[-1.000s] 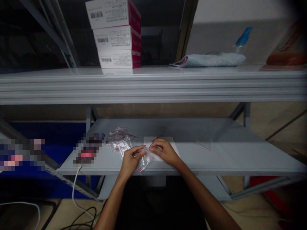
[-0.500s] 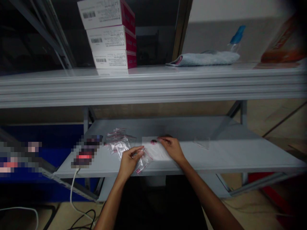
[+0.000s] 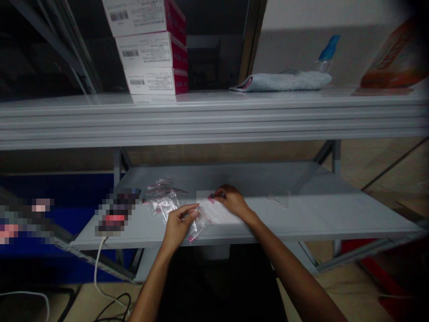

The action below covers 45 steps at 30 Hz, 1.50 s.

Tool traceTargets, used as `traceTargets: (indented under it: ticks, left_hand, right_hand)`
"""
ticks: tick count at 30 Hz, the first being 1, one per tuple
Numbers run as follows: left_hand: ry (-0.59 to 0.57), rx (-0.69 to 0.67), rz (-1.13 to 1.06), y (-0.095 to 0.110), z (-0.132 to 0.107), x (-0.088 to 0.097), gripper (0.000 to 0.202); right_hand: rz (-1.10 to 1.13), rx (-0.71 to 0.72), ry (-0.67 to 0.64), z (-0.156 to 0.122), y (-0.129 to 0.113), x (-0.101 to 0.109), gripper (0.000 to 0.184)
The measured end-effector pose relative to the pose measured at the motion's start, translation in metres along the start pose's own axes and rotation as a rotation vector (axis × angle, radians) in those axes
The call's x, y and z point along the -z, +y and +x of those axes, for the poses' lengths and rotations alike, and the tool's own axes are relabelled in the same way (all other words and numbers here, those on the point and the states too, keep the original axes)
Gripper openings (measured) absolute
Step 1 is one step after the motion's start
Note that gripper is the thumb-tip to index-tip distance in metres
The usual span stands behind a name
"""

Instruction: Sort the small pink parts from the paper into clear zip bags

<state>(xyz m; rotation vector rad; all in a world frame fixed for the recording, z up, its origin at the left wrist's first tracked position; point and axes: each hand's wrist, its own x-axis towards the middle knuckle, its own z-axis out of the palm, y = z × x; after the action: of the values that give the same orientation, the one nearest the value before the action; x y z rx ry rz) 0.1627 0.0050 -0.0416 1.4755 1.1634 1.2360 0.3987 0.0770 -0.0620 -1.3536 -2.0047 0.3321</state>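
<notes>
My left hand is closed on a small clear zip bag with a pink seal, held just above the lower grey shelf. My right hand lies a little farther back, its fingers pinched on a small dark and pink item at the top edge of a white sheet. A heap of several more clear bags lies to the left of my left hand.
A blurred-out object with a white cable sits at the shelf's left end. The upper shelf carries three stacked white and red boxes, a folded grey cloth, a spray bottle and an orange pack.
My right hand has left the bag and moved back to the far edge of the white sheet, pinching a small item there. My left hand keeps the bag.
</notes>
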Motion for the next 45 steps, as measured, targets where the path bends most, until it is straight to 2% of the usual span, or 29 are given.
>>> traceTargets:
  ticks: [4, 15, 17, 20, 23, 28, 31, 34, 37, 40, 42, 45]
  left_hand:
    - [-0.002, -0.010, 0.028, 0.000, 0.000, 0.001, 0.029]
    - [-0.012, -0.001, 0.014, 0.002, 0.000, 0.001, 0.031]
    - [-0.007, -0.002, 0.013, 0.002, 0.000, 0.002, 0.031]
    - [-0.018, -0.008, 0.028, 0.003, 0.000, 0.001, 0.030]
    - [-0.021, -0.019, 0.050, 0.003, 0.000, 0.001, 0.029]
    - [-0.012, -0.027, 0.044, 0.002, -0.001, -0.001, 0.028]
    - [-0.026, -0.029, 0.036, 0.002, -0.002, 0.000, 0.029]
    - [-0.019, -0.021, 0.034, 0.002, -0.001, 0.000, 0.028]
    - [0.004, -0.010, 0.008, -0.001, 0.000, 0.000, 0.028]
    - [0.016, 0.009, -0.028, -0.005, 0.001, 0.000, 0.031]
    - [0.028, 0.018, -0.053, -0.007, 0.001, 0.000, 0.035]
    - [0.042, 0.028, -0.077, -0.005, 0.000, 0.000, 0.040]
  right_hand:
    - [-0.064, -0.029, -0.027, -0.001, -0.002, 0.005, 0.014]
    - [-0.377, 0.096, -0.114, -0.010, -0.023, 0.024, 0.022]
    - [-0.308, 0.110, -0.088, -0.013, -0.024, 0.028, 0.023]
    - [-0.064, 0.181, -0.044, -0.020, -0.030, 0.034, 0.022]
    - [0.093, 0.297, -0.080, -0.027, -0.042, 0.035, 0.019]
    - [0.104, 0.341, -0.152, -0.034, -0.064, 0.022, 0.018]
    - [0.245, 0.341, -0.150, -0.037, -0.068, 0.013, 0.019]
    - [0.429, 0.293, -0.138, -0.040, -0.060, 0.009, 0.019]
    - [0.495, 0.111, -0.008, -0.040, -0.040, 0.009, 0.022]
    - [0.363, -0.042, 0.154, -0.037, -0.018, 0.012, 0.022]
    - [0.249, -0.061, 0.147, -0.033, -0.010, 0.013, 0.022]
    - [0.154, -0.036, 0.068, -0.027, -0.010, 0.012, 0.027]
